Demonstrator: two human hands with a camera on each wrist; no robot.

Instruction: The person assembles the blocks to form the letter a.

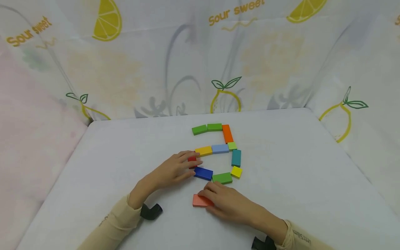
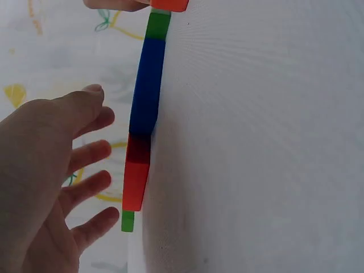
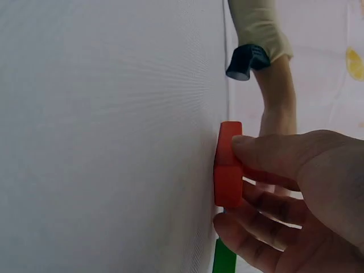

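My right hand [image 1: 232,203] pinches a coral-red block [image 1: 199,200] between thumb and fingers, in front of a block outline. In the right wrist view the thumb lies against one side of this block [image 3: 228,185]. My left hand [image 1: 172,169] is at the outline's left side with its fingers spread, partly covering a red block [image 1: 192,159]. The fingertips are close to a yellow-orange block [image 1: 203,151] and a dark blue block [image 1: 203,173]. The left wrist view shows the fingers loosely extended beside the blue block [image 2: 147,88] and red block [image 2: 136,173].
The outline also has a light blue block [image 1: 220,149], a teal block [image 1: 236,158], a yellow block [image 1: 236,172] and a green block [image 1: 222,178]. Behind it, an orange block [image 1: 227,134] meets green blocks [image 1: 214,127]. A printed cloth stands behind the white table [image 1: 297,166].
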